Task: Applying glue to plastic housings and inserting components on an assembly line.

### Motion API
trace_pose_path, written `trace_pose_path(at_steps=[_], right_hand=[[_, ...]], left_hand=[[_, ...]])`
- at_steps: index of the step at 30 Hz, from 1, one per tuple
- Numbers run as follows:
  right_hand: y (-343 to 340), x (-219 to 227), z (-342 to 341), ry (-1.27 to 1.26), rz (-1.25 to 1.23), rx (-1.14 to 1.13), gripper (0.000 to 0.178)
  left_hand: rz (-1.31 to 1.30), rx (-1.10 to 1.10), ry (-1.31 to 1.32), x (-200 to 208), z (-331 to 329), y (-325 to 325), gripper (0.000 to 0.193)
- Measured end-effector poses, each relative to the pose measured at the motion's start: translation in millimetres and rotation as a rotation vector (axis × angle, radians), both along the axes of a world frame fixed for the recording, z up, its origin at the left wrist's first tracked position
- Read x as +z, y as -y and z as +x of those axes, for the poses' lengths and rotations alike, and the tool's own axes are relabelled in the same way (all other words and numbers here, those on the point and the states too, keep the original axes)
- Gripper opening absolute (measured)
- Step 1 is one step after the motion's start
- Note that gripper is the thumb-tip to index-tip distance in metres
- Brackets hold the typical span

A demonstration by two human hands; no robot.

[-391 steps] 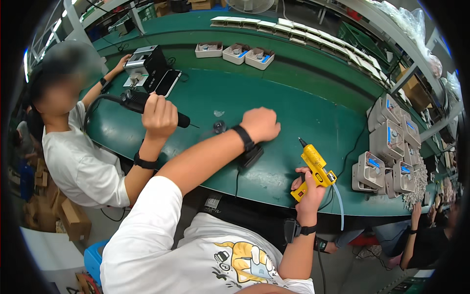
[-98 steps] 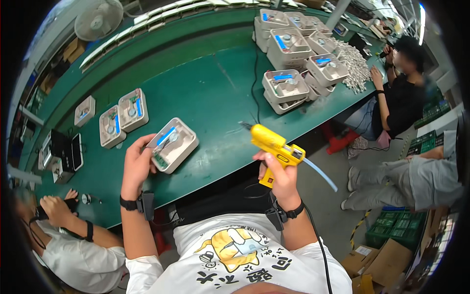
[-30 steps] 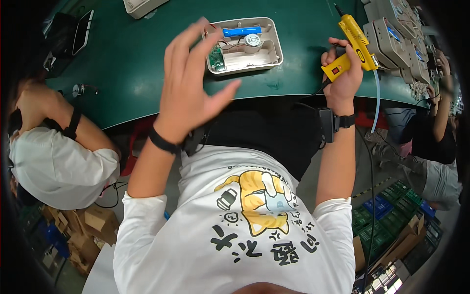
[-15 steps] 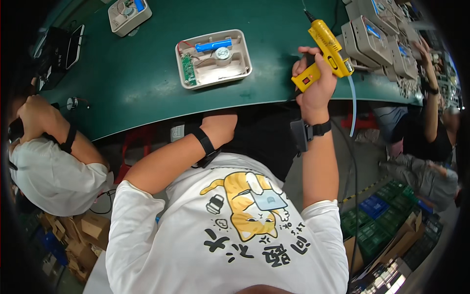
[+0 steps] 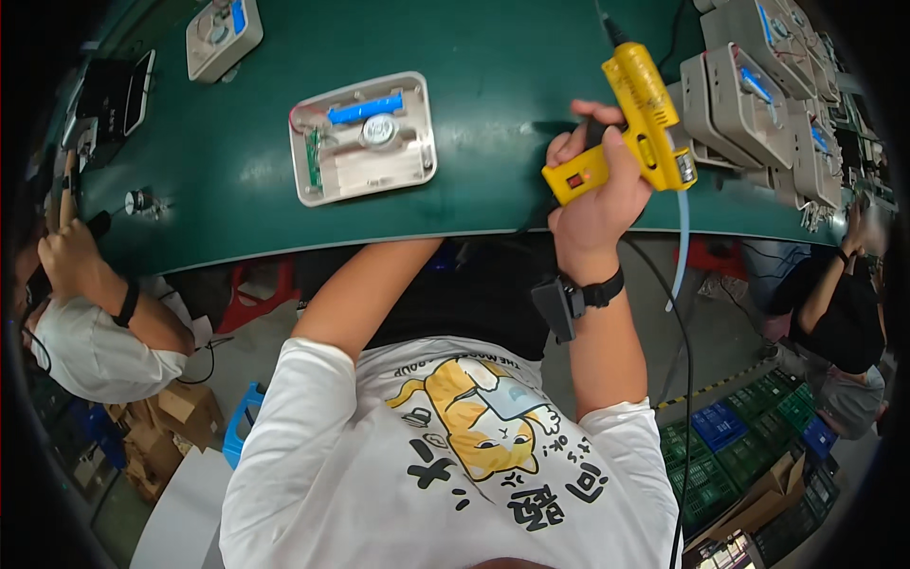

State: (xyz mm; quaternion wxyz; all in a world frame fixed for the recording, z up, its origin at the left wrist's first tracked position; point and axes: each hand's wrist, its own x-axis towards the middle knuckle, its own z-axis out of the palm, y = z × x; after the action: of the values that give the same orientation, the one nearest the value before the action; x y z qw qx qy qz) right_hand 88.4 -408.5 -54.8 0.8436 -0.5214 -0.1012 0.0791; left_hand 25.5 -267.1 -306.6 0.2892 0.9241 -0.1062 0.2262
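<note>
My right hand (image 5: 607, 194) is wrapped round the handle of a yellow hot glue gun (image 5: 648, 119), held above the table's near edge. Its dark nozzle points away from me, and a pale translucent glue stick (image 5: 682, 251) hangs out of its rear. Left of the gun, an open beige plastic housing (image 5: 398, 171) lies on the green table. Inside are a blue cylindrical battery (image 5: 365, 109), a round silver motor (image 5: 378, 131) and a green circuit board (image 5: 314, 159). My left forearm reaches under the table's near edge, which hides the left hand.
Similar housings (image 5: 749, 104) are piled at the right end of the green table (image 5: 502, 180); another housing (image 5: 223, 38) sits far left. A small motor (image 5: 138, 201) lies near the left edge. People work on both sides. A black cable (image 5: 684, 351) hangs beside my right arm.
My left forearm has gone further under the table edge, so its wrist band and wrist no longer show. The view has shifted; my right hand still grips the glue gun.
</note>
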Motion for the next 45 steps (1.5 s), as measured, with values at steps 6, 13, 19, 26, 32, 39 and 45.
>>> trace_pose_path(at_steps=[6, 13, 19, 26, 32, 39, 45], right_hand=[[-10.1, -4.4, 14.2, 0.049, 0.031, -0.047, 0.026], [-4.8, -5.8, 19.7, 0.044, 0.027, -0.112, 0.028], [-7.5, 0.8, 7.6, -0.003, 0.052, -0.131, 0.027], [-8.6, -2.7, 11.2, 0.034, -0.046, -0.157, 0.023], [-11.2, -2.6, 11.0, 0.022, -0.062, -0.183, 0.022], [-8.5, -1.4, 6.5, 0.016, -0.036, -0.167, 0.021], [-9.8, -6.5, 3.0, 0.021, -0.003, -0.114, 0.021]], left_hand=[[-0.002, -0.071, 0.391, 1.4, 71.8, 27.2, 0.037], [-1.168, -0.748, -0.657, 64.8, -0.2, 80.6, 0.03], [-0.581, -0.385, -0.492, 185.8, -119.7, 14.3, 0.018], [-0.716, -0.4, -0.521, 270.2, -183.9, -37.4, 0.017], [-1.093, -0.384, -0.045, 332.7, -252.3, -107.7, 0.02], [-1.358, -0.424, 0.478, 365.8, -309.7, -164.8, 0.021], [-0.183, 0.495, -0.135, 352.9, -271.9, -144.7, 0.009]])
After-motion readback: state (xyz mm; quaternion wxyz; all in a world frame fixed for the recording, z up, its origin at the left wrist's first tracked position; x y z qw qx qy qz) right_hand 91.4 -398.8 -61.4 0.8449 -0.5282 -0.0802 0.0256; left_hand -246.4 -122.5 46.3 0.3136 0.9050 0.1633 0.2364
